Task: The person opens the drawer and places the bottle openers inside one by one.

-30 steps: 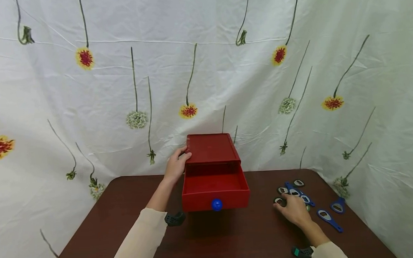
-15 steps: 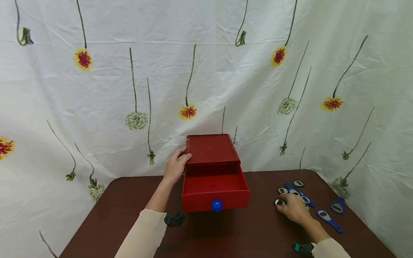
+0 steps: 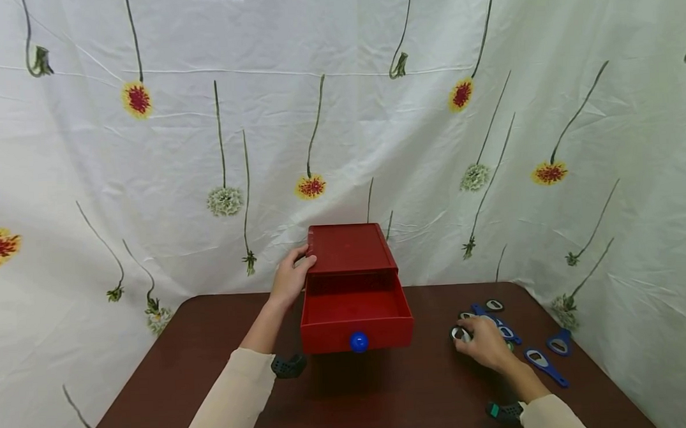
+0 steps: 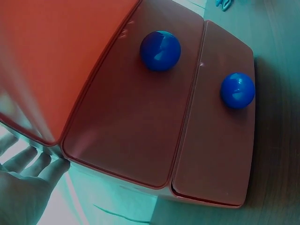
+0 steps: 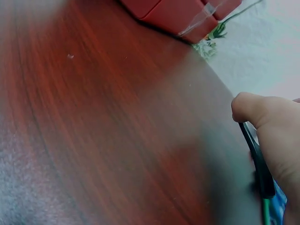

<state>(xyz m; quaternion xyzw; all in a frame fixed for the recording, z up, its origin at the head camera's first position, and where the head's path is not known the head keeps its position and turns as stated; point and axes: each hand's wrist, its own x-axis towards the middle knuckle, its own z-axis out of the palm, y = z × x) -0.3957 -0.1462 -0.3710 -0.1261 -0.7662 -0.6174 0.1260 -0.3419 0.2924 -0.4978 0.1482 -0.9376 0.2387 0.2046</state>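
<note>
A red drawer cabinet stands mid-table, its top drawer pulled out with nothing inside. My left hand rests at its upper left edge; in the left wrist view the fingers lie fairly straight against the side. Between thumb and fingers, my right hand pinches a black-rimmed bottle opener at the right of the table. That opener's dark edge shows tilted below the thumb in the right wrist view. Partly hidden by the right hand are several blue-handled and dark-rimmed openers.
A blue bottle opener lies right of my right hand, another blue one near the table's right edge. Another dark-rimmed opener lies farther back. Blue knobs stick out from the lower drawers. A flowered cloth hangs behind the table.
My right thumb and fingers have drawn together on the black-rimmed opener, which has shifted slightly left and tilted. My left hand stays against the cabinet.
</note>
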